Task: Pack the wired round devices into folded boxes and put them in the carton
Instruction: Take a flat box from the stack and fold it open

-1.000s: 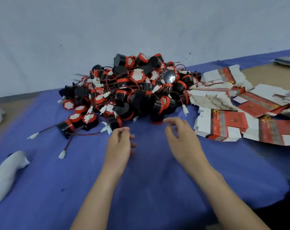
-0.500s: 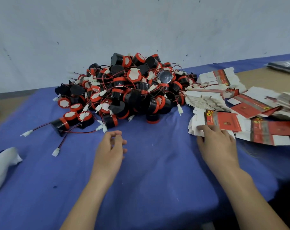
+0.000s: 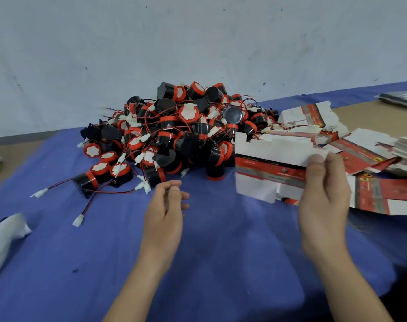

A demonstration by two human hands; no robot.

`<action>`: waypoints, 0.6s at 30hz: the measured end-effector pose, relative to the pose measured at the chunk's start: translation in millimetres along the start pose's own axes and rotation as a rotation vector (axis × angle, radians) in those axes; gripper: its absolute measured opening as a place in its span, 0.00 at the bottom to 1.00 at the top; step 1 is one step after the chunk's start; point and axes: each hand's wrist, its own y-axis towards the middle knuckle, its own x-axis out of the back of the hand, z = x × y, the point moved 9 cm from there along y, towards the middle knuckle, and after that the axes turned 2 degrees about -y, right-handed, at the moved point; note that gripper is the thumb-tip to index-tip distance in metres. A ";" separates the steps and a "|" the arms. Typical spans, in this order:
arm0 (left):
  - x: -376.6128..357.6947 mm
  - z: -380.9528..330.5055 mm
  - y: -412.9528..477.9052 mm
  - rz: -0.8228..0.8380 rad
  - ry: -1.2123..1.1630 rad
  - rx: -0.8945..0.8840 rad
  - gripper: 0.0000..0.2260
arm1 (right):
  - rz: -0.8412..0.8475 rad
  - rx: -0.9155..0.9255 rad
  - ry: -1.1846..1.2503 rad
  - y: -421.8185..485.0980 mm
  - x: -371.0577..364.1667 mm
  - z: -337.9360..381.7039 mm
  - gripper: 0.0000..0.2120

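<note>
Print on flat box (image 3: 271,169) unreadable (small lettering, blurred).

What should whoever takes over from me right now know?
The right hand pinches one flat box blank by its right edge, lifted above the heap of blanks. The left hand is empty, fingers loosely curled, over the blue cloth near the pile of wired round devices. Done: one blank picked; no folded box or packed device in view. Left: fold it, load a device, close it, put it in the carton, which is out of view.
</note>
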 end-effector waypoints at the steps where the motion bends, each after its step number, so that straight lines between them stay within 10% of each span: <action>1: -2.3 -2.5 -1.8 -0.004 -0.010 -0.013 0.09 | 0.005 -0.061 0.093 -0.8 -3.5 -5.3 0.12; 8: -20.2 -15.8 -18.4 0.012 -0.075 -0.068 0.12 | 0.316 -0.553 0.298 -32.2 -68.8 -48.0 0.19; 14: -19.6 -21.1 -26.0 0.121 -0.041 -0.140 0.12 | 0.375 -0.444 0.207 -45.0 -86.3 -45.7 0.04; 18: -20.2 -23.9 -36.4 0.172 0.040 -0.212 0.10 | 0.408 -0.381 0.167 -51.9 -95.4 -37.2 0.26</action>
